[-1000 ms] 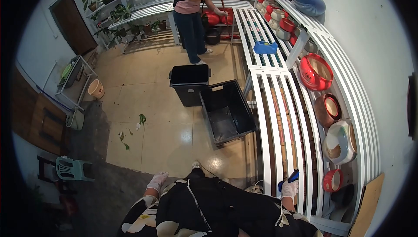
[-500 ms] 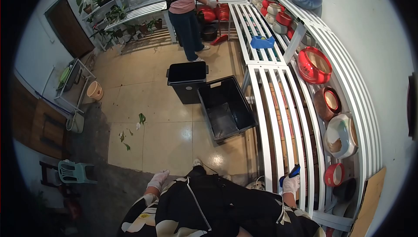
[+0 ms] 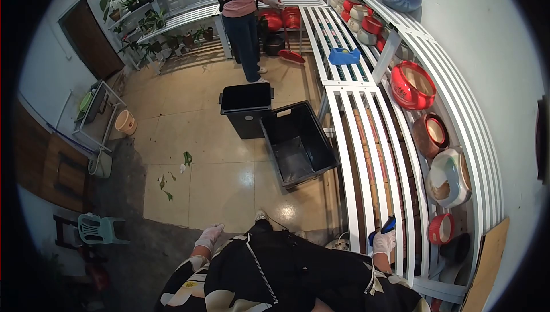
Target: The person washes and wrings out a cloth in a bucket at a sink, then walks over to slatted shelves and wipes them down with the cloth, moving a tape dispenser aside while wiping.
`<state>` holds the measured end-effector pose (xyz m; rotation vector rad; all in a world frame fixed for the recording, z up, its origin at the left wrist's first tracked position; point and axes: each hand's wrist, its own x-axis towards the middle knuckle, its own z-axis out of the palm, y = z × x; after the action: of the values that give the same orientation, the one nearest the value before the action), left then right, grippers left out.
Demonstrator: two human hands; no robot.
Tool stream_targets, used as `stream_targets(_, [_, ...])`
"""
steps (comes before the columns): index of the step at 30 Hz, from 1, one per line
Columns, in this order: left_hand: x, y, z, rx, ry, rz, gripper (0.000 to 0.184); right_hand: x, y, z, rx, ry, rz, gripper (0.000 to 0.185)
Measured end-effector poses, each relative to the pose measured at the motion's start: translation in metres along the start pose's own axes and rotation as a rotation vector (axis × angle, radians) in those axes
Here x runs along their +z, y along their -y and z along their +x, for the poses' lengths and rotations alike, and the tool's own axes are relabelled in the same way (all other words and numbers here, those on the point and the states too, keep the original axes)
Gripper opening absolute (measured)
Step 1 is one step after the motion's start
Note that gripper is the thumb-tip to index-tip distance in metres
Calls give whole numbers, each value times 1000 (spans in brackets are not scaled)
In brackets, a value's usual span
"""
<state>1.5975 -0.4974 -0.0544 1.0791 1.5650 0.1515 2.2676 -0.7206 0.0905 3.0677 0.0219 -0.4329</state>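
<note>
My right hand (image 3: 384, 242), in a white glove, is closed around a blue-and-black handled tool (image 3: 389, 226) above the white slatted bench (image 3: 350, 197). The tool is too small in view to tell its exact kind. At my left side, my left hand (image 3: 209, 236), also gloved, hangs above the floor with its fingers loosely extended and nothing visible in them. A black plastic crate (image 3: 303, 166) stands on the floor ahead, beside a tall black bin (image 3: 247, 118). On the bench farther off sits a small blue basket (image 3: 344, 56).
Another person (image 3: 241, 25) stands ahead, holding a red broom (image 3: 291, 56). Leaf scraps (image 3: 188, 158) lie on the tiles. Red pots (image 3: 413, 85) and other ceramic pots (image 3: 450, 178) line the right shelf. A green plastic chair (image 3: 98, 229) and orange bucket (image 3: 125, 122) stand left.
The other person's broom head has swung out to the right and slightly nearer. My hands keep nearly the same places; the view has shifted slightly.
</note>
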Motion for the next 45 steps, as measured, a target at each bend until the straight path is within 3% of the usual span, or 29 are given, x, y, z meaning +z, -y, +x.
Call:
stream_targets(6, [4, 24, 16, 1, 11, 24, 26, -5, 0, -6, -37, -25, 31, 68])
stream_targets(10, [9, -1, -7, -1, -36, 24, 28, 3, -4, -1, -72, -66, 38, 65])
stream_targets(13, [9, -7, -15, 18, -41, 30, 31, 7, -5, 7, -37, -12, 1, 77])
stream_targets(16, [12, -36, -39, 49, -59, 83, 33, 12, -9, 6, -92, -95, 45, 64])
stream_targets(21, [10, -40, -42, -77, -49, -24, 34, -7, 0, -7, -38, -32, 55, 64])
stream_targets(24, [6, -49, -49, -49, -26, 58, 34, -7, 0, -7, -28, -27, 44, 67])
stream_targets(30, [4, -33, -36, 19, -5, -23, 35, 4, -5, 3, -26, -22, 48, 68])
stream_targets(39, [11, -18, -23, -60, -38, -58, 33, -1, -3, -2, -30, -46, 46, 68])
stream_targets(42, [9, -20, -25, -115, 9, 90, 34, -12, 1, -10, -34, -18, 57, 68])
stream_targets(45, [13, -66, -70, 52, -61, 227, 38, -13, 1, -12, -28, -14, 59, 67])
